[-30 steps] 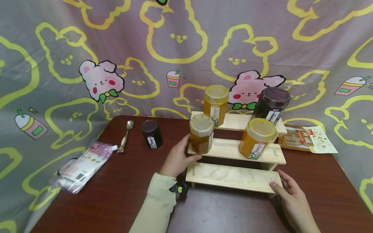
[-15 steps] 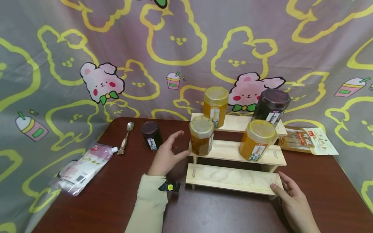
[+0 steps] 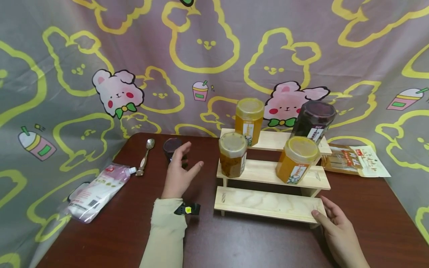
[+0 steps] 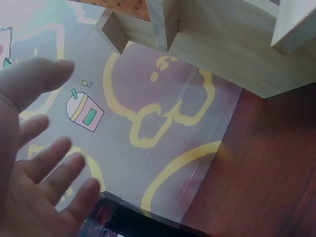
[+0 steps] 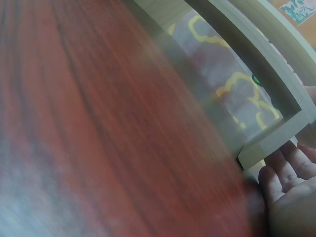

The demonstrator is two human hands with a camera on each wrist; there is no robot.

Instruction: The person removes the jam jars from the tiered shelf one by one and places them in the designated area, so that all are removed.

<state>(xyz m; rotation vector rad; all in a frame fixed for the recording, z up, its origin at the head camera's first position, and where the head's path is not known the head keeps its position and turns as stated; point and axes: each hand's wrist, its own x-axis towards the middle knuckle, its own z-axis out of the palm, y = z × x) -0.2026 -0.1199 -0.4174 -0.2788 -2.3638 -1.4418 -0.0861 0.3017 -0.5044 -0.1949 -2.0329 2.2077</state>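
Note:
My left hand (image 3: 176, 176), its fingers spread and slightly bent, is in front of a dark-purple jar (image 3: 170, 146) on the table and partly hides it. The left wrist view shows the thumb and fingers apart, with a dark jar (image 4: 133, 219) just beyond the fingertips; contact cannot be told. My right hand (image 3: 342, 230) grips the right end of the lowest step of a three-step wooden stand (image 3: 261, 201), thumb on top. On the middle step sit a brown jar (image 3: 232, 163) and a yellow jar (image 3: 292, 167). The top step bears an orange-yellow jar (image 3: 248, 124) and a tall dark jar (image 3: 311, 123).
A spoon (image 3: 145, 158) and a spouted pouch (image 3: 97, 193) lie at the left of the dark-red table (image 3: 234, 242). Behind the stand's right side lies a flat snack packet (image 3: 355, 160). A patterned curtain (image 3: 214, 44) hangs behind the table.
My left hand has come away from the brown jar and moved left to the dark-purple jar, its fingers spreading. My right hand has stayed on the stand.

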